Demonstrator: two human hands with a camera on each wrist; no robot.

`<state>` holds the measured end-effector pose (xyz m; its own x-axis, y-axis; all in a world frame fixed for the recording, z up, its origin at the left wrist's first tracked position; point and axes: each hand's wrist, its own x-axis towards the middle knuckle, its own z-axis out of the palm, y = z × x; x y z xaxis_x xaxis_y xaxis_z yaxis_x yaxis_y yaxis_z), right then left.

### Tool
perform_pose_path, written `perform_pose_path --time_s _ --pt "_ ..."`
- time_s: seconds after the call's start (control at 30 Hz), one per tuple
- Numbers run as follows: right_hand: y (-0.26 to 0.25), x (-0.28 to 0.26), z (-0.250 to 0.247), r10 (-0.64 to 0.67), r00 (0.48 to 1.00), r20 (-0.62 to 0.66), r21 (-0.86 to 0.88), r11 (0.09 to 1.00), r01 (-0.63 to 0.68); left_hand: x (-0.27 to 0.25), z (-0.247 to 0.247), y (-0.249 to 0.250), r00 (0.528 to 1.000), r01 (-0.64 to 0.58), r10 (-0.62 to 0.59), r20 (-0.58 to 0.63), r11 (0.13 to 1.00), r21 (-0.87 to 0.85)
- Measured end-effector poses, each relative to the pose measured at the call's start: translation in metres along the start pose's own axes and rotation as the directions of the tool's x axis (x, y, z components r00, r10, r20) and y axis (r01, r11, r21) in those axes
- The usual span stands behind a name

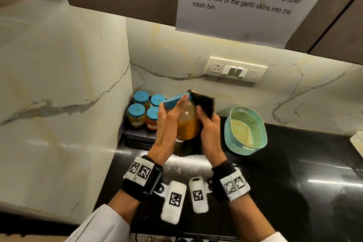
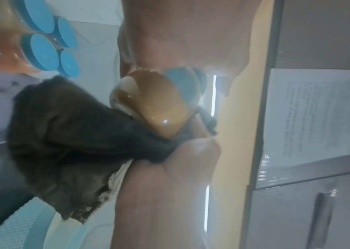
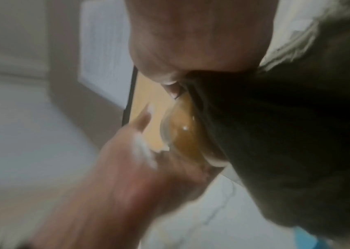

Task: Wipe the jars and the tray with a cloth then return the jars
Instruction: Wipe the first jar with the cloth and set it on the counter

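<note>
In the head view my left hand (image 1: 171,114) grips a glass jar (image 1: 188,124) of amber-orange paste with a blue lid (image 1: 175,99), tilted over the counter. My right hand (image 1: 207,124) holds a black cloth (image 1: 203,102) and presses it against the jar's right side. The left wrist view shows the jar (image 2: 159,104) with the cloth (image 2: 63,134) bunched beside it. In the blurred right wrist view the cloth (image 3: 297,134) covers most of the jar (image 3: 182,134). Several blue-lidded jars (image 1: 145,112) stand in a dark tray (image 1: 137,140) in the corner.
A teal perforated basket (image 1: 245,129) stands on the black counter (image 1: 294,182) right of my hands. Marble walls close in the left and back. A switch plate (image 1: 234,69) is on the back wall, and a cabinet with a paper sheet (image 1: 245,2) hangs overhead.
</note>
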<state>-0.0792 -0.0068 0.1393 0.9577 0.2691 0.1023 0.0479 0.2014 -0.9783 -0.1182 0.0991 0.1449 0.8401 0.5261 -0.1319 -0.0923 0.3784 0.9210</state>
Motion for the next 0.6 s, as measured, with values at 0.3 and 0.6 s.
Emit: perform_pose_path --time_s 0.3,0.6 --pt "-0.012 -0.02 0.005 0.005 1.0 0.008 0.05 0.999 -0.005 0.006 -0.004 0.011 0.998 0.059 -0.059 0.008 0.998 -0.025" --pt "-0.015 -0.011 0.009 -0.045 0.998 0.035 -0.059 0.997 0.047 0.004 0.0 0.012 0.998 -0.051 0.051 -0.022 0.999 0.017"
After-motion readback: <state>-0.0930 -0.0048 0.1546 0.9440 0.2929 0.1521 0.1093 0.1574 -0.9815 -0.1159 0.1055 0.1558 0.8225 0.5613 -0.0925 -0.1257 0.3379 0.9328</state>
